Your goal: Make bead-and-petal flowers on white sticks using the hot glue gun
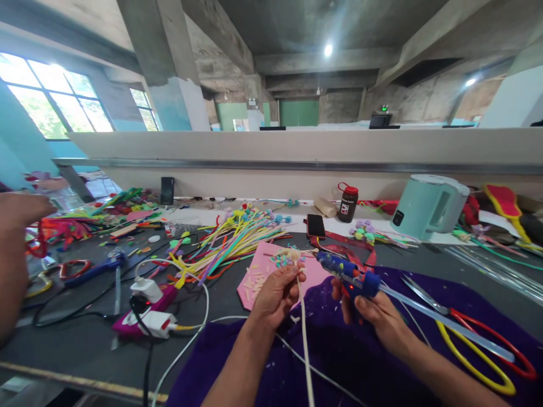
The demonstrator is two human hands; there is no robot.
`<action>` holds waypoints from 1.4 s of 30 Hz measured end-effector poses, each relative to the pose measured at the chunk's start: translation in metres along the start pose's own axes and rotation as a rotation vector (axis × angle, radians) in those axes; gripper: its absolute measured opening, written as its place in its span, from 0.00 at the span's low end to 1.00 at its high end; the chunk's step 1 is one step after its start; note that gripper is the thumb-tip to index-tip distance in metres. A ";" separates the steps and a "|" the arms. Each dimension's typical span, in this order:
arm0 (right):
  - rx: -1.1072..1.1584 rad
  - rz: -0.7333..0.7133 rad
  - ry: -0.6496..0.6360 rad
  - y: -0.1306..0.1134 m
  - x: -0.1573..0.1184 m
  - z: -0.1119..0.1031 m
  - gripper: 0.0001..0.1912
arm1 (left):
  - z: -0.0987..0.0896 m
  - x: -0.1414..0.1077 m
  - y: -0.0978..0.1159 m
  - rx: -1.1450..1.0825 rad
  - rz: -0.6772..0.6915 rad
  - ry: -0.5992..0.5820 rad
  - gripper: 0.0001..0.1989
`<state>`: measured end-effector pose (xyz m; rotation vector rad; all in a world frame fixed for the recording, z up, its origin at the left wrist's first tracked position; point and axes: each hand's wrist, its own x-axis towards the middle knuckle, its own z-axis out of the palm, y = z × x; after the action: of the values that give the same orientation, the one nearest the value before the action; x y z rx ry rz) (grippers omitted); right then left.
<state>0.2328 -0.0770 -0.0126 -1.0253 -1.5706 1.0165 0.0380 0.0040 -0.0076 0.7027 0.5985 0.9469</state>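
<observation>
Pinched in the fingers of my left hand (278, 294) is a cream pipe cleaner (306, 345), its long stem hanging down toward me. A small pale flower-like cluster sits at its top, just above my fingertips. My right hand (373, 311) is wrapped round the handle of a blue hot glue gun (348, 271). Its nozzle points left toward the cluster, and a clear glue stick (449, 322) sticks out of its back. Behind my left hand lies a pink board (258, 263) with short cream pieces and small teal and cream bits on it.
Large scissors (475, 339) lie at the right on purple cloth (339, 362). A power strip (148, 311) with cords and a second blue glue gun (97, 268) are at the left. Colourful pipe cleaners (237, 243), a phone (315, 226), a bottle (348, 203) and a kettle (428, 206) stand behind. Another person's arm (17, 254) reaches in.
</observation>
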 end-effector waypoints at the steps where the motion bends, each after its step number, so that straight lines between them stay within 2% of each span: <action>1: -0.018 0.013 -0.005 0.001 -0.001 0.000 0.21 | 0.000 0.000 0.000 0.003 -0.004 0.000 0.10; 6: -0.075 0.016 -0.036 0.000 -0.005 0.004 0.22 | 0.000 0.001 -0.002 0.018 -0.027 0.034 0.09; 13: -0.033 0.026 -0.054 0.002 -0.005 0.009 0.23 | -0.001 0.003 -0.004 0.039 -0.006 0.072 0.12; 18: -0.033 0.032 -0.056 0.002 -0.007 0.013 0.22 | 0.000 0.002 -0.003 0.044 -0.006 0.065 0.12; 26: -0.149 -0.005 -0.034 0.006 -0.007 0.013 0.29 | 0.003 0.002 -0.007 0.100 0.008 0.066 0.12; 36: -0.235 0.003 -0.014 0.019 -0.009 0.012 0.28 | 0.000 0.004 -0.012 0.101 -0.016 0.024 0.11; 42: -0.221 0.002 -0.013 0.015 -0.007 0.015 0.25 | 0.001 0.003 -0.012 0.108 -0.020 0.007 0.11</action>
<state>0.2213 -0.0815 -0.0313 -1.1717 -1.7210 0.8655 0.0464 0.0013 -0.0169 0.7890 0.6653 0.9039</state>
